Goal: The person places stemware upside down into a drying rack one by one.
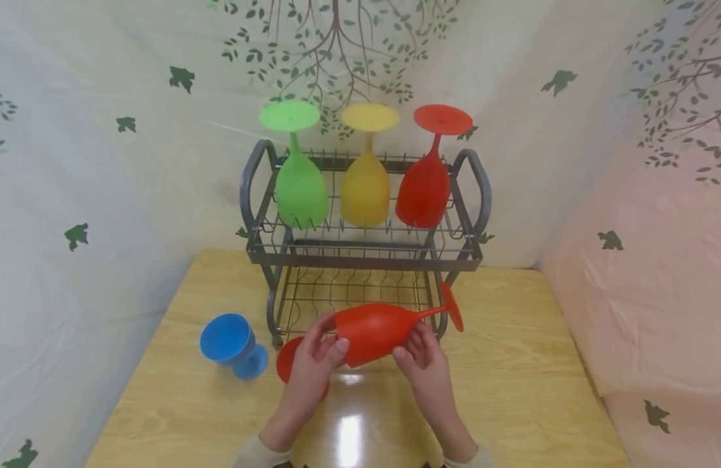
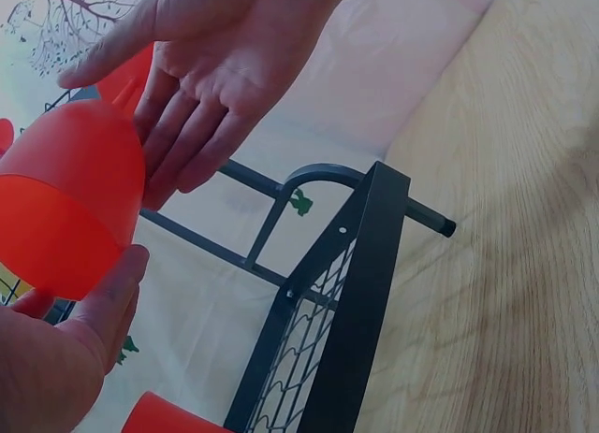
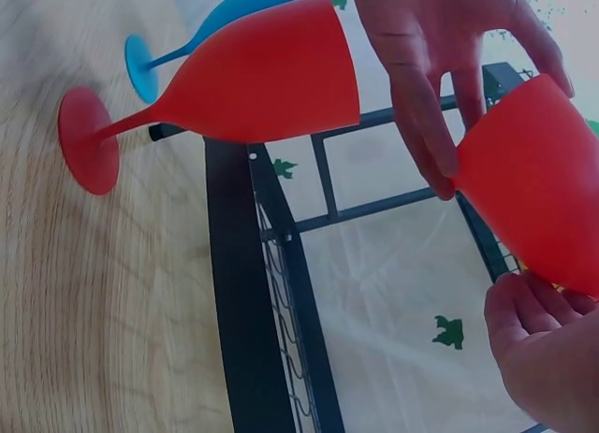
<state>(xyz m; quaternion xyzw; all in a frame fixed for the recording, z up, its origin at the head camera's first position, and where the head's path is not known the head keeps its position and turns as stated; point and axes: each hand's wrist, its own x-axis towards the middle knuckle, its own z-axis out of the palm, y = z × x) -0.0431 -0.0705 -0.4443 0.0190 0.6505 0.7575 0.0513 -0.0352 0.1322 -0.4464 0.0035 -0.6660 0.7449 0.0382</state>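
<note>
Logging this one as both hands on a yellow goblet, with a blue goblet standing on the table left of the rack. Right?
Wrong colour: the left hand and right hand are both on a red goblet, as the head view shows. The rest is correct.

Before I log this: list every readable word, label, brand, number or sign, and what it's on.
None: no readable text in any of the three views.
Held red goblet, blue goblet, rack, table: no lettering visible.
Backdrop: printed branches, leaves and green shapes, no words.
Nothing there looks like text too small or blurred to read.
</note>
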